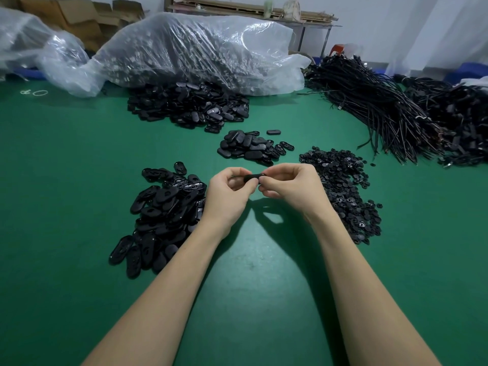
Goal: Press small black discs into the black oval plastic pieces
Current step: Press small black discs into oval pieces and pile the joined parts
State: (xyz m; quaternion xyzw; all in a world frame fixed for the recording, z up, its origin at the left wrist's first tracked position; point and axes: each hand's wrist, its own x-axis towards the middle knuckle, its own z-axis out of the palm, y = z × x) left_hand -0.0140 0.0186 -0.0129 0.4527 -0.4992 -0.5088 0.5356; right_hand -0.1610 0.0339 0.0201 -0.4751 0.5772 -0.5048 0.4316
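Both hands meet above the green table (250, 260), holding one black oval piece (252, 177) between them. My left hand (227, 196) pinches its left end and my right hand (293, 188) pinches its right end with curled fingers. Whether a disc sits in the piece is hidden by my fingers. A heap of small black discs (340, 191) lies just right of my right hand. A pile of oval pieces (161, 217) lies left of my left hand, and a smaller pile of ovals (250, 146) sits just beyond the hands.
A large pile of ovals (190, 107) spills from a clear plastic bag (200, 51) at the back. Bundles of black cables (390, 114) fill the right rear. Another plastic bag (31, 43) and cardboard boxes (79, 14) stand at back left.
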